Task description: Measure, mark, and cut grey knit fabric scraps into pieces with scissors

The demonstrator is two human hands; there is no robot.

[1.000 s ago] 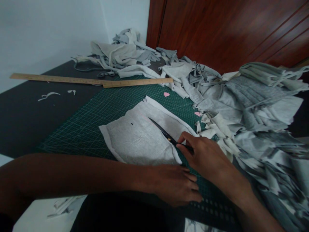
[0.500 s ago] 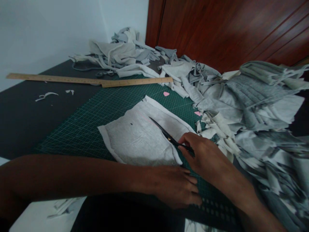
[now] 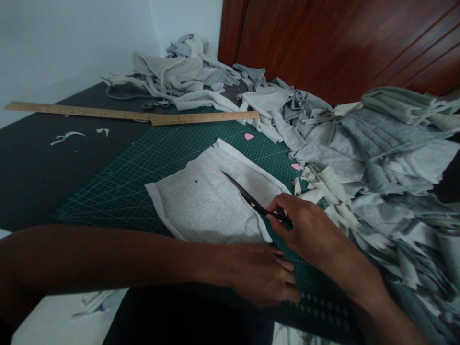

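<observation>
Right hand: closed round the handles of the black scissors, blades lying across the grey fabric piece.
Left hand: flat, palm down on the cutting mat at the near edge of the cloth — gripping nothing.
Doing it well: I'd press the cloth taut close to the blades and take long, steady snips along the faint pink line.
Writing: ruler marks too small to read — no labels.

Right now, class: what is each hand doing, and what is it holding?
Left hand: flat on the cutting mat, holding nothing.
Right hand: closed on the scissors over the grey fabric piece.
</observation>
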